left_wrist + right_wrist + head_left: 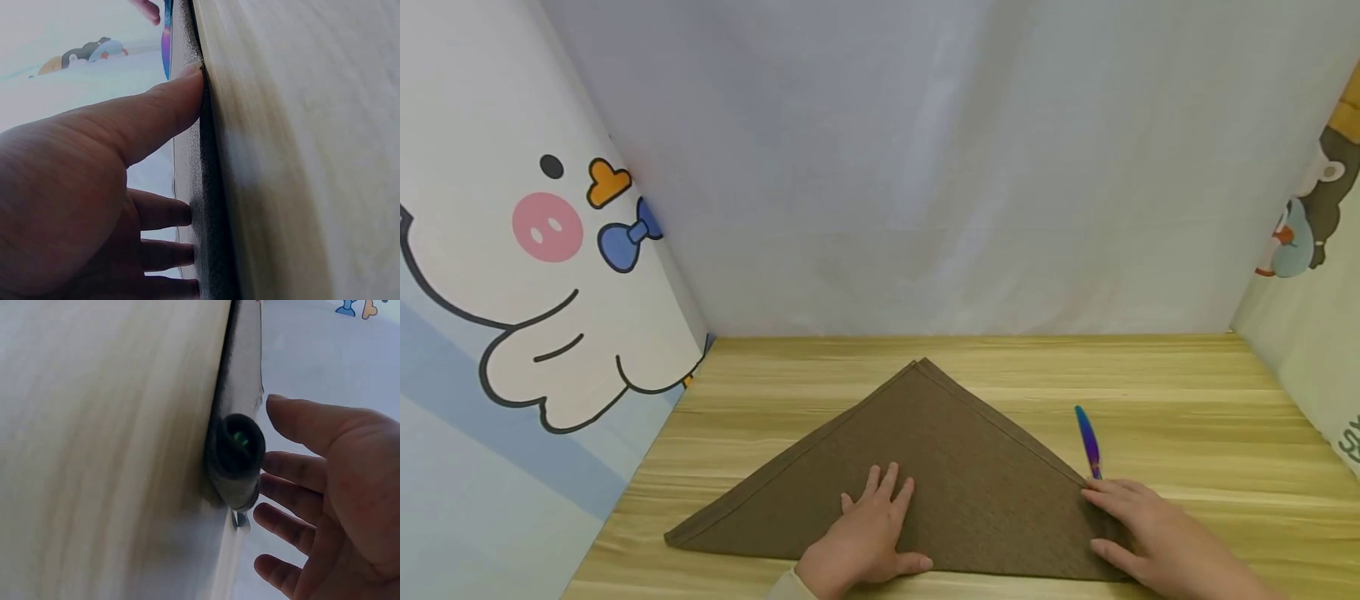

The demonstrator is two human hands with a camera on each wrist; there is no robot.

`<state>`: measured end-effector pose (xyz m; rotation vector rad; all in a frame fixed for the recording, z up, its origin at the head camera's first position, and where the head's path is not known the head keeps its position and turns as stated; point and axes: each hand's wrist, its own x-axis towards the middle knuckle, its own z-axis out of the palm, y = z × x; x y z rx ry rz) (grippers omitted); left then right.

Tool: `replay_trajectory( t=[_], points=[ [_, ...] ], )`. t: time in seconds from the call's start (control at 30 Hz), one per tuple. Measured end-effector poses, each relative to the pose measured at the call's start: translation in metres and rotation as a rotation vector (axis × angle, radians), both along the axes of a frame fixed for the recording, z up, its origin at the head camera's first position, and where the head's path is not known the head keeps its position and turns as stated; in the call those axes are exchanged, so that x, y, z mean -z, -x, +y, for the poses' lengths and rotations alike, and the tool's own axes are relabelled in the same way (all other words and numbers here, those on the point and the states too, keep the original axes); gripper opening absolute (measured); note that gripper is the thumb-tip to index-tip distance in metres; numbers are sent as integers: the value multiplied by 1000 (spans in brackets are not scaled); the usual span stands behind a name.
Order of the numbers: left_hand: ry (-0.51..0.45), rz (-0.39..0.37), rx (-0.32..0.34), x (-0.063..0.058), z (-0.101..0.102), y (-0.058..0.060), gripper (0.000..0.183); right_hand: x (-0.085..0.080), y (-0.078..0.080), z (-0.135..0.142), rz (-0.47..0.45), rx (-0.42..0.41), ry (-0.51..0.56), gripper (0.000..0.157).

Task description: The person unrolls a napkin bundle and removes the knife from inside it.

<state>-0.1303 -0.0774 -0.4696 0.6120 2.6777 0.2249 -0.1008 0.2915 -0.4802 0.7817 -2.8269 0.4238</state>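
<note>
A brown cloth napkin, folded into a triangle, lies with its peak away from me. My left hand rests on it left of the middle, fingers spread and thumb at the near edge. At the right end my right hand touches the cloth with relaxed fingers. The right wrist view shows that end as a rolled tube with a greenish glint inside, its fingertips close beside it. A table knife with a shiny blue-purple blade sticks out beyond the cloth's far edge; its handle is hidden by cloth and hand.
The napkin lies on a wood-grain table. A pale curtain hangs along the back edge. A panel with a cartoon bird stands on the left, and another printed panel on the right.
</note>
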Motion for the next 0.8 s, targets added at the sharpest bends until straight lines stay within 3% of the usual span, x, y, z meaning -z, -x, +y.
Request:
replay_trajectory(
  t=[0.2,0.5,0.8],
  points=[
    [4,12,3,0,0,0,98,6,3,-1,12,-62,-38,58],
    [8,14,4,-2,0,-1,98,13,5,5,37,-74,-59,57],
    [8,10,2,-1,0,-1,98,21,2,15,152,-76,-32,56]
  ],
)
